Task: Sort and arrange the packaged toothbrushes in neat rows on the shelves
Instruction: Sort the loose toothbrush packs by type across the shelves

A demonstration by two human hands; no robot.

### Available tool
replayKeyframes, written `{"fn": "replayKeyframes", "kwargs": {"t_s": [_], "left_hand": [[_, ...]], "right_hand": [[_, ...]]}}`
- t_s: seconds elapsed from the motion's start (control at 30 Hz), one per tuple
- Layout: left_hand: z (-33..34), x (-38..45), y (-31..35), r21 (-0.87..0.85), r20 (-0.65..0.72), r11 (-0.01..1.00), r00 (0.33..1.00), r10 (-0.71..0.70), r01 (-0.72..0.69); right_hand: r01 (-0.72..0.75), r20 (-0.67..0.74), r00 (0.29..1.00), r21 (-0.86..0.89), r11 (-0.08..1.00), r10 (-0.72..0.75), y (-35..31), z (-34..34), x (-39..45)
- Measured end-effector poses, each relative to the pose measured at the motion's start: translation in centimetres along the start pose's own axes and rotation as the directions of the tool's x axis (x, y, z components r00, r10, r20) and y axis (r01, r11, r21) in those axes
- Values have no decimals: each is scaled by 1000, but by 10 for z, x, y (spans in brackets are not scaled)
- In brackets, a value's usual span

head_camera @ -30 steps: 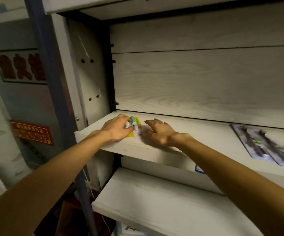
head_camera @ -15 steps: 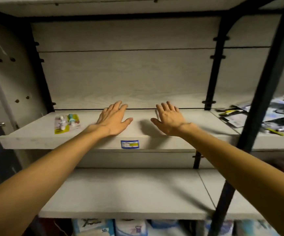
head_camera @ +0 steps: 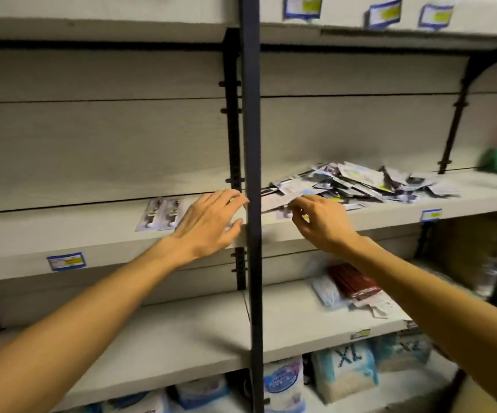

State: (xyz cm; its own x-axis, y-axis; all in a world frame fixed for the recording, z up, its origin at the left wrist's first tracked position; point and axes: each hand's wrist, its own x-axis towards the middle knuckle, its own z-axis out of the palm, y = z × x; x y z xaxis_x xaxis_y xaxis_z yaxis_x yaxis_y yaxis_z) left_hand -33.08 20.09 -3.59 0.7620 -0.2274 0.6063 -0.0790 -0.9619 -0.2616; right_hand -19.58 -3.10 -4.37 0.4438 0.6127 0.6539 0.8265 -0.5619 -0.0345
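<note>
While both bare arms reach over the middle shelf, this is how things lie.

Right hand point(head_camera: 320, 222): fingers curled, thumb and fingertips pinching the near edge of a flat, pale toothbrush pack point(head_camera: 277, 201) at its 10 o'clock; motion blur softens the pinch.

Left hand point(head_camera: 208, 223): fingers straight and spread, holding nothing, poised over the shelf board with fingertips just beside the post.

Pile of packs point(head_camera: 357, 181): a loose, overlapping heap of thin, glossy card-and-plastic packets, at 1 o'clock from the right hand, its near edge touching the pinched pack.

Two laid packs point(head_camera: 164, 214): flat rectangles side by side, touching, at 9 o'clock from the left hand, just beside it.

Post point(head_camera: 251, 174): dark, narrow metal upright standing between the two hands.

Middle shelf point(head_camera: 62, 236): pale grey wood-grain board, matte, with a blue-and-yellow price label point(head_camera: 66, 261) on its front edge.

Lower shelf point(head_camera: 295, 320): same grey board, carrying a dark red packet point(head_camera: 353, 281) at 6 o'clock from the right hand.
</note>
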Motion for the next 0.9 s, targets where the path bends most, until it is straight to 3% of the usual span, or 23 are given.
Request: {"fn": "replayKeyframes", "kwargs": {"t_s": [0.17, 0.33, 0.6, 0.9], "left_hand": [[21, 50, 62, -25, 55, 993, 991, 120, -118], [46, 89, 97, -34, 145, 996, 985, 88, -84], [92, 149, 104, -68, 238, 997, 971, -19, 37], [143, 234, 97, -60, 260, 997, 965, -24, 41]], "right_hand": [[-101, 26, 994, -60, 993, 103, 82, -19, -37], [-168, 24, 985, -83, 982, 170, 138, -25, -54], [-267, 11, 963, -82, 960, 268, 191, -4, -40], [-423, 45, 902, -116, 899, 430, 270, 13, 26]]}}
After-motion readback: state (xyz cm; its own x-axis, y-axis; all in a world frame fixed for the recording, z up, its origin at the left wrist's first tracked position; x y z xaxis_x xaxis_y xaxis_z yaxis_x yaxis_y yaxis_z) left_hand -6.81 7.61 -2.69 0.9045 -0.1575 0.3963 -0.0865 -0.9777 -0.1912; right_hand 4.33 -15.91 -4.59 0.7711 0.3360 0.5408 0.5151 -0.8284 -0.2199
